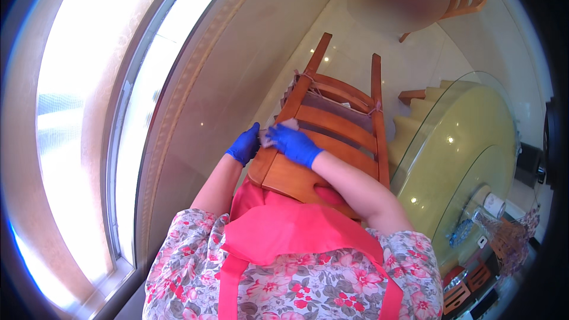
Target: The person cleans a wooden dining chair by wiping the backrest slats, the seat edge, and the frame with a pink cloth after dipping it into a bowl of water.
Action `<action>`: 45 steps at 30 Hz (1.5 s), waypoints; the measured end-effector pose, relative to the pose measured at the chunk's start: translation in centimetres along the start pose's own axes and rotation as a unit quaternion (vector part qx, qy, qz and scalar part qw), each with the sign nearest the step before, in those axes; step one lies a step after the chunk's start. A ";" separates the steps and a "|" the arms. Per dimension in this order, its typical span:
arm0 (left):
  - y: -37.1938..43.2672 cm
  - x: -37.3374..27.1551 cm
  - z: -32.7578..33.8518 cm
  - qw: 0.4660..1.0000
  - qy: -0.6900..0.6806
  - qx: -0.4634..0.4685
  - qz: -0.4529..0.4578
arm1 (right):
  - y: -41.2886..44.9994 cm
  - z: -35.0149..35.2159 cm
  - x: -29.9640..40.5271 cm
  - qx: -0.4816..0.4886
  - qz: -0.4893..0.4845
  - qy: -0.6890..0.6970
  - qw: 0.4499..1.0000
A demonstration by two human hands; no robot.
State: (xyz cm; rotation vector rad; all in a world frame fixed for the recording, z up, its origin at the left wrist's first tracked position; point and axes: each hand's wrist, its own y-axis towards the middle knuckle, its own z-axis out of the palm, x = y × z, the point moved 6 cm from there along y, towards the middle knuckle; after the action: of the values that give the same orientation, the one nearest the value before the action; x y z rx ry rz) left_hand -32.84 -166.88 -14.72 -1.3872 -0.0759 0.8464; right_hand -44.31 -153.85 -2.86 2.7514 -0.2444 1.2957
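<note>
A wooden chair (331,160) lies tipped in front of me, its slatted back facing up and its top rail against my pink apron (302,235). My right hand (297,144), in a blue glove, presses a pale cloth (291,123) onto the left side post of the backrest. Just outside that post is my left hand (245,144), also gloved in blue, with its thumb upward beside the cloth's edge. The left fingers are partly hidden, so whether they grip the cloth or the post is unclear. A cushion (344,111) is tied to the chair with ribbons.
To the right stands a round glass-topped table (444,142) with a yellow cloth, a glass turntable and dried flowers (511,244). A wall (222,80) and a bright window (146,75) run along the left. Another wooden chair (464,0) is near a blurred area at the top.
</note>
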 end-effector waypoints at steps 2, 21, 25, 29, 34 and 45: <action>-0.8 -1.7 2.7 0.999 -0.009 0.019 -0.038 | -2.1 0.1 2.8 -0.001 -0.017 0.083 0.996; -4.0 -4.6 5.5 0.988 0.104 0.042 -0.103 | -7.0 -2.5 5.6 0.046 -0.133 0.169 0.976; -5.0 -5.7 7.9 0.983 0.170 0.068 -0.007 | -9.6 -4.9 1.5 0.055 0.107 0.163 0.979; -5.3 -6.4 10.0 0.972 0.218 0.089 0.025 | -9.3 -4.3 -0.9 0.009 0.102 0.086 0.991; -4.4 -5.6 8.5 0.958 0.268 0.083 0.056 | -13.9 -4.5 -3.7 -0.023 0.088 0.116 0.989; -2.3 -4.7 7.5 0.935 0.336 0.052 0.104 | -23.6 -7.1 -6.2 -0.123 0.326 0.034 0.937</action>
State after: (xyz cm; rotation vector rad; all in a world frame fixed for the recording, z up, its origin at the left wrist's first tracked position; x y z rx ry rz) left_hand -38.92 -163.24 -9.01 -1.5337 0.6436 0.4964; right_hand -49.26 -128.90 -3.41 2.4781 -1.3041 1.3453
